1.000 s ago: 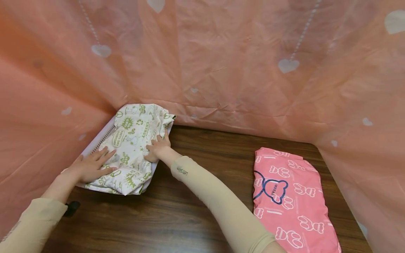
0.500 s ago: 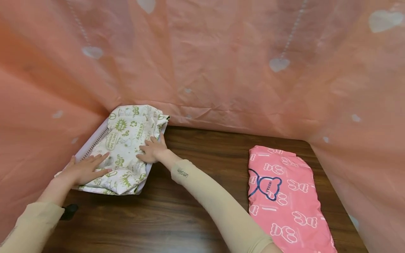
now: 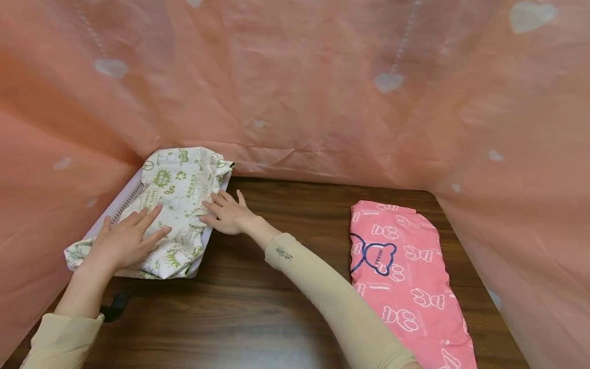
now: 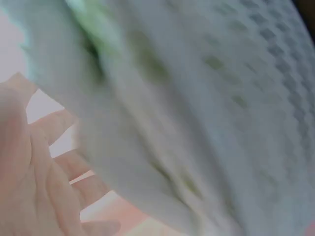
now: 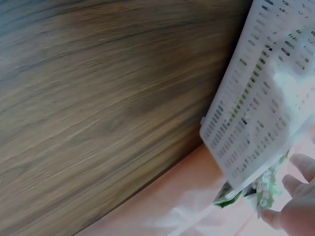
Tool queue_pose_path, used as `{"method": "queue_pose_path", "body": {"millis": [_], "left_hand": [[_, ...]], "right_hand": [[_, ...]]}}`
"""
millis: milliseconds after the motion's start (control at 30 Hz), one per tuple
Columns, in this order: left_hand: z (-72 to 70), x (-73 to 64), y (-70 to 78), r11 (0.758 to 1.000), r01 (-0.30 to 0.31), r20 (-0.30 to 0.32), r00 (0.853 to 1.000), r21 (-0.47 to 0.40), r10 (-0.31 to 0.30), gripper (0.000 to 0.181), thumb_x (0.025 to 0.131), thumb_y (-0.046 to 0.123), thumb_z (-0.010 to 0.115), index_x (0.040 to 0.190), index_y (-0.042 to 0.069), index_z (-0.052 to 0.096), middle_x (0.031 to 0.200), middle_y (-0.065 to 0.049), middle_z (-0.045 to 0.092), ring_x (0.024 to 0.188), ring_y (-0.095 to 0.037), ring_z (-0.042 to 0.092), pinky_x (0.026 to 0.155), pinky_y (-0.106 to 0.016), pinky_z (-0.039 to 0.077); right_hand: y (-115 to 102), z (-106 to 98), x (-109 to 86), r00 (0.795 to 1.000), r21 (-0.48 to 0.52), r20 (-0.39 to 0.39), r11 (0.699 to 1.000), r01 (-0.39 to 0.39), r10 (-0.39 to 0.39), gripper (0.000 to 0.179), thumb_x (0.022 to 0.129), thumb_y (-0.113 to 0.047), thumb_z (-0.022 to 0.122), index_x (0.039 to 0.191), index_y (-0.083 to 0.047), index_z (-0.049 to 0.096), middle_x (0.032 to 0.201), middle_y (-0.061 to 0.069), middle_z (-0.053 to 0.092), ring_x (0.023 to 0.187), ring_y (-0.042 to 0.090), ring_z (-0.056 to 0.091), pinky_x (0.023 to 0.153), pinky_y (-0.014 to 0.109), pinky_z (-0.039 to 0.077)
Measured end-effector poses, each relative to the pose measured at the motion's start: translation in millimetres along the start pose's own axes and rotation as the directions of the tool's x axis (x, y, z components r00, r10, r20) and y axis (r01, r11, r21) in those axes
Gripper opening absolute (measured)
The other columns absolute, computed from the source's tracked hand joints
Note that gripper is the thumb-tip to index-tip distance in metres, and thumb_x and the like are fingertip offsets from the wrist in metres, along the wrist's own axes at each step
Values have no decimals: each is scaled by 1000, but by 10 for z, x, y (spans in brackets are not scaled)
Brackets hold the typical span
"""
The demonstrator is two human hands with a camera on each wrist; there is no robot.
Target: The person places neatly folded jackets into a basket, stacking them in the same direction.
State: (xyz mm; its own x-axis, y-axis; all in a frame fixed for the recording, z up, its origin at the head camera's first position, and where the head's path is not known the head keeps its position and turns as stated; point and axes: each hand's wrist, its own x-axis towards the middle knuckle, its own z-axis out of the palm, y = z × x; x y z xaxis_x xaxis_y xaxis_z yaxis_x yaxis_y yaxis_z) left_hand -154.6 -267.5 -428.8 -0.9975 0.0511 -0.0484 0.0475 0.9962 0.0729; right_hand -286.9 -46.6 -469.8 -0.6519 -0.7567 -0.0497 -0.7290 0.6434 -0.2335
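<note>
From the head view, spreading the left hand (image 3: 122, 238) wide over the near-left part of a green-printed white cloth (image 3: 184, 192) and splaying the right hand (image 3: 228, 212) likewise at its right edge, gripping nothing with either. Seeing that cloth lying in a white basket (image 3: 121, 200), at the far left of the wooden table (image 3: 221, 318), close by the peach curtain (image 3: 299, 97). Seeing also a pink cloth (image 3: 401, 277) lying on the right, well apart. Probably smoothing or settling the printed cloth into the basket; not being able to tell pressing from hovering

From the left wrist view, showing the left hand with fingers parted beside the basket, pinching nothing, but blurring too much for judging contact

From the right wrist view, showing the right hand with fingers apart near the slotted basket, and fabric poking out past the rim. Likely calling next for tucking that edge inside, using flat fingers and not dragging the basket
</note>
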Motion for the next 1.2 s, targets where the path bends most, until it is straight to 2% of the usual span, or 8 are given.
{"method": "queue_pose_path", "body": {"millis": [167, 433, 567, 733, 833, 933, 1067, 1200], "left_hand": [[-21, -84, 301, 999, -43, -140, 989, 25, 46, 75, 99, 60, 39, 155, 11, 29, 149, -30, 35, 136, -49, 29, 104, -75, 11], [106, -144, 752, 992, -125, -329, 937, 5, 119, 63, 98, 45, 54, 149, 10, 42, 147, -25, 42, 137, -45, 34, 105, -71, 19], [246, -167, 1000, 981, -195, -426, 886, 14, 182, 61, 95, 39, 61, 147, 12, 45, 147, -21, 45, 136, -42, 37, 104, -69, 24], [475, -172, 1348, 951, -300, -547, 785, 74, 291, 64, 91, 38, 65, 147, 16, 46, 146, -18, 46, 136, -40, 38, 103, -68, 29], [635, -170, 1552, 932, -348, -598, 728, 97, 335, 58, 99, 50, 48, 148, 18, 45, 147, -17, 46, 136, -39, 39, 102, -67, 33], [789, -169, 1739, 926, -369, -641, 694, 76, 329, 62, 103, 56, 28, 148, 18, 45, 146, -18, 47, 134, -40, 42, 99, -65, 38], [966, -193, 1970, 924, -382, -658, 700, -17, 277, 58, 101, 49, 43, 149, 16, 43, 143, -22, 49, 129, -42, 47, 91, -61, 46], [1128, -231, 2228, 906, -406, -607, 752, -119, 257, 69, 90, 36, 68, 150, 14, 41, 140, -24, 50, 124, -44, 50, 84, -59, 50]], "right_hand": [[50, 3, -54, 1000, 11, -15, 1000, -1, 1, 63, 102, -58, 27, 157, -29, 20, 164, -2, 14, 151, 18, 2, 118, 52, 0], [234, -103, -321, 997, 33, -74, 999, 28, -25, 64, 102, -57, 30, 157, -25, 22, 163, 1, 17, 150, 19, 5, 118, 51, 6], [378, -154, -559, 993, 25, -110, 999, 44, -41, 65, 102, -56, 34, 157, -24, 21, 163, 1, 18, 150, 20, 6, 119, 50, 7], [605, -198, -858, 987, -9, -149, 998, 59, -60, 65, 103, -52, 37, 158, -23, 19, 163, 5, 18, 150, 22, 6, 118, 51, 7], [747, -211, -1034, 984, -34, -166, 998, 59, -64, 65, 103, -51, 39, 158, -21, 21, 162, 7, 20, 150, 25, 7, 118, 53, 9], [899, -207, -1213, 981, -38, -184, 998, 49, -55, 65, 102, -49, 43, 157, -19, 23, 161, 8, 23, 149, 27, 11, 117, 54, 13], [1116, -170, -1457, 974, -29, -224, 999, 34, -40, 65, 101, -46, 48, 156, -18, 27, 157, 10, 31, 146, 29, 22, 115, 54, 22], [1314, -140, -1699, 962, -24, -271, 999, 30, -35, 65, 99, -43, 54, 154, -16, 32, 151, 12, 40, 138, 30, 35, 110, 52, 33]]}}
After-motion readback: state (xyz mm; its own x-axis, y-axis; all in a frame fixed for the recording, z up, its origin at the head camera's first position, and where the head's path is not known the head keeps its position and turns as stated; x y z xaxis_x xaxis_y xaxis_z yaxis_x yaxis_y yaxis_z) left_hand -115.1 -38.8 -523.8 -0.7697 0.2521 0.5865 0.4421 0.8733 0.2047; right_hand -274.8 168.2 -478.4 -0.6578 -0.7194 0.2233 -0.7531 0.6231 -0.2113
